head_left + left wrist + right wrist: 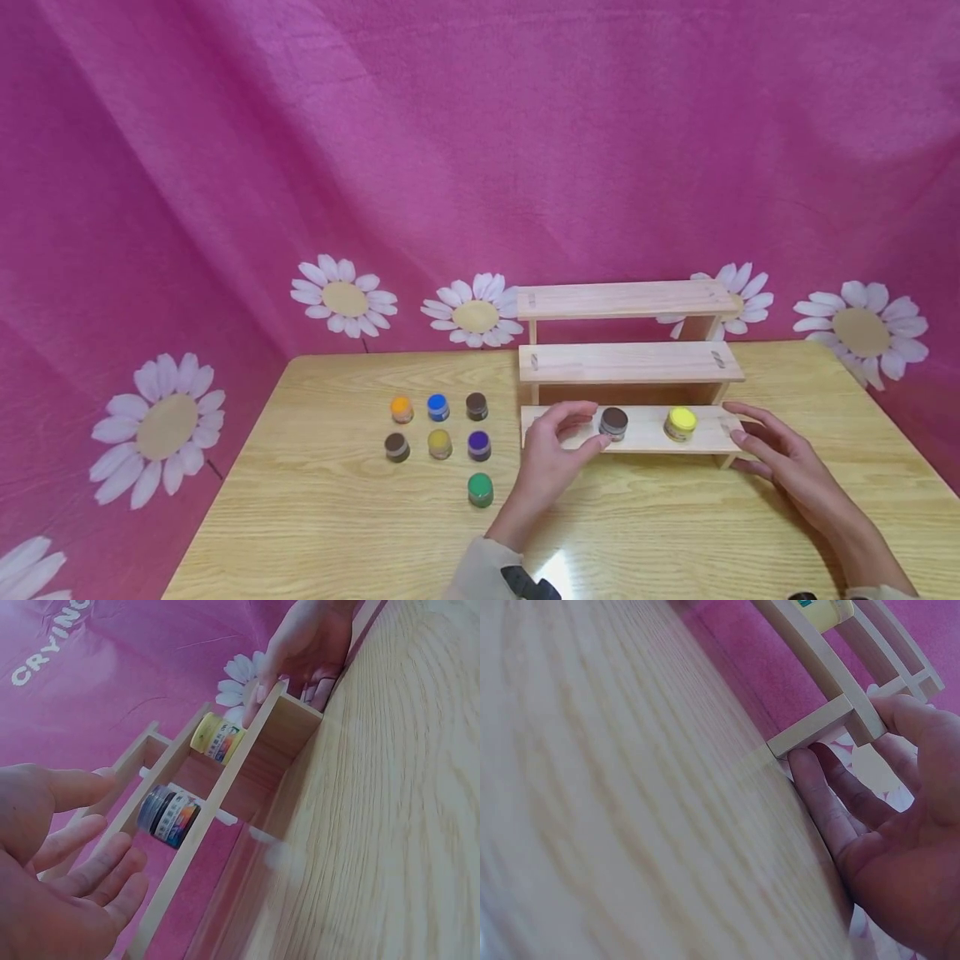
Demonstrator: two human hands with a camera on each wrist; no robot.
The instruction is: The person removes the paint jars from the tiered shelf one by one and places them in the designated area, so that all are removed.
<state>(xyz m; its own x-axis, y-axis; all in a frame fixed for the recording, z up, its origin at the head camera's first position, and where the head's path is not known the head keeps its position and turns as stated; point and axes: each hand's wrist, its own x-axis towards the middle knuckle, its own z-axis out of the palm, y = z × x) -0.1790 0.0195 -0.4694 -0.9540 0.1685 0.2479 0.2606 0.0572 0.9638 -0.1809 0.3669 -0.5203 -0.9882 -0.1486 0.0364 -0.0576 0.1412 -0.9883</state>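
Fingers of the left hand (558,442) are relaxed and spread just beside the brown-lidded paint jar (613,422) on the lowest step of the wooden stepped shelf (630,363); this hand holds nothing. The right hand (780,454), fingers straight, touches the shelf's right end. A careless brush could, I think, tip the jar or push it against the yellow jar (680,423).

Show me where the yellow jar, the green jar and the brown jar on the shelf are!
yellow jar (680,422), head view, on its lid.
green jar (480,487), head view, on its lid.
brown jar (613,421), head view, on its lid, on the lowest shelf step.
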